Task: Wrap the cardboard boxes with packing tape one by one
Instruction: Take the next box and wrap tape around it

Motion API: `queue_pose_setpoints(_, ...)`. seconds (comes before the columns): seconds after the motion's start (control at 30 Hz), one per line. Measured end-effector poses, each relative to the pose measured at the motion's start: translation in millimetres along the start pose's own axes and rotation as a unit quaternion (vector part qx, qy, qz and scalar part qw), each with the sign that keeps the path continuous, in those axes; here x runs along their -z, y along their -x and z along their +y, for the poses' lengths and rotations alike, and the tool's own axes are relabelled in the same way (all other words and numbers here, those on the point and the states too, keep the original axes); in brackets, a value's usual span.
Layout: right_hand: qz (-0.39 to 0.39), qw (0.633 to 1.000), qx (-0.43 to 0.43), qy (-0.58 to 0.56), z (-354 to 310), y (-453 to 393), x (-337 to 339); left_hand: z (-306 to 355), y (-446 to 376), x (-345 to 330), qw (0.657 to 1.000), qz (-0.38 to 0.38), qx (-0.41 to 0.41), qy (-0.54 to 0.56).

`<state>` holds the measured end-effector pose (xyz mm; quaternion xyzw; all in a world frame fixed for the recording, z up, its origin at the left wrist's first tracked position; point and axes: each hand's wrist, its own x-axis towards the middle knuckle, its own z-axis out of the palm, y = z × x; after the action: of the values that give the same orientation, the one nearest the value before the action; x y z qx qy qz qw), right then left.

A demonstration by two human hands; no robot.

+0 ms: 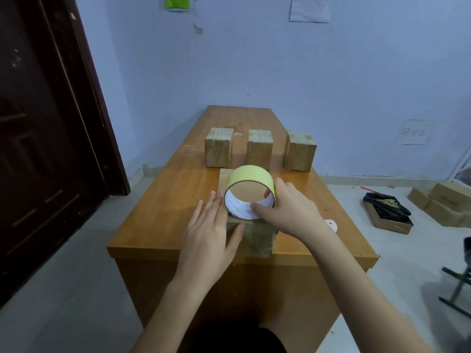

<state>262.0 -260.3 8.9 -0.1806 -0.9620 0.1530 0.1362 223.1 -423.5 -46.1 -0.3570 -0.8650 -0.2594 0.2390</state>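
- near box (257, 238): top mostly hidden under tape roll (251, 179) and both hands
- wall paper (309, 8), top cut by frame edge, print unreadable
- pink object (331, 224) mostly behind right wrist, unidentifiable
- floor boxes (448, 202) cut off at right edge

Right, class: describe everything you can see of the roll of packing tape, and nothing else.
The roll of tape is a wide ring, pale yellow-green outside, with a brownish core showing white lining inside. It stands on edge, hollow facing the camera, on top of the nearest cardboard box. The right hand grips it, thumb at the lower rim and a fingertip inside the core. The left hand lies flat on the box beside it.
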Motion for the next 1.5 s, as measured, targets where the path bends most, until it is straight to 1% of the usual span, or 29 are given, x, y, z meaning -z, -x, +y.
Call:
queue_pose_setpoints(0.03,0.011,1.0,0.002,0.028,-2,-1,-1,-2,1,0,1.0,-0.002,0.002,0.001)
queue_pose_setpoints(0.07,0.016,0.999,0.006,0.033,-5,-2,-2,-3,3,0,1.0,-0.003,0.005,0.004)
queue_pose_setpoints(0.2,0.012,1.0,0.022,-0.019,-15,-4,0,-6,6,-2,1.0,-0.01,0.011,0.026)
queue_pose_setpoints(0.33,-0.008,0.998,0.062,-0.013,-18,-4,12,-4,6,-5,1.0,0.019,0.001,0.025)
queue_pose_setpoints(0.47,-0.044,0.992,0.084,-0.082,-20,-7,21,-5,6,-4,0.999,0.041,-0.023,-0.001)
queue_pose_setpoints(0.57,-0.063,0.988,0.075,-0.121,-12,-10,24,-7,7,-4,0.999,0.045,-0.028,-0.015)
queue_pose_setpoints(0.67,-0.044,0.976,0.023,-0.212,11,-6,26,-7,9,-2,0.999,0.035,-0.025,-0.003)
queue_pose_setpoints(0.7,-0.029,0.974,0.021,-0.225,17,-3,25,-7,9,-1,0.999,0.026,-0.023,0.0)
queue_pose_setpoints(0.77,-0.002,0.976,0.035,-0.215,24,1,20,-8,7,1,1.0,0.008,-0.009,0.028)
queue_pose_setpoints(0.83,0.017,0.976,0.036,-0.215,25,2,13,-9,5,3,0.996,-0.004,0.021,0.085)
queue_pose_setpoints(0.9,0.029,0.974,0.031,-0.223,25,2,6,-8,3,4,0.988,-0.003,0.066,0.141)
queue_pose_setpoints(0.93,0.036,0.973,0.032,-0.226,24,3,3,-7,3,5,0.985,0.004,0.081,0.152)
queue_pose_setpoints(0.97,0.046,0.972,0.037,-0.229,24,3,-1,-5,2,6,0.986,0.013,0.083,0.146)
queue_pose_setpoints(1.07,0.073,0.966,0.037,-0.244,24,3,-1,4,-1,4,0.995,0.022,0.048,0.083)
queue_pose_setpoints(1.17,0.043,0.962,0.041,-0.266,28,0,9,11,-1,-3,1.0,0.0,0.016,0.0)
queue_pose_setpoints(1.23,0.013,0.96,0.051,-0.276,29,-1,11,10,1,-2,0.999,-0.003,0.014,-0.037)
queue_pose_setpoints(1.33,-0.016,0.942,0.048,-0.331,32,-1,12,2,3,0,0.998,-0.001,0.001,-0.057)
queue_pose_setpoints(1.4,-0.021,0.929,0.041,-0.368,34,-1,13,-2,3,0,0.998,0.007,-0.017,-0.066)
queue_pose_setpoints(1.47,-0.001,0.924,0.025,-0.381,33,1,12,-3,2,1,0.997,0.01,-0.025,-0.066)
queue_pose_setpoints(1.5,0.022,0.93,0.014,-0.367,32,2,9,-3,2,2,0.997,0.009,-0.027,-0.066)
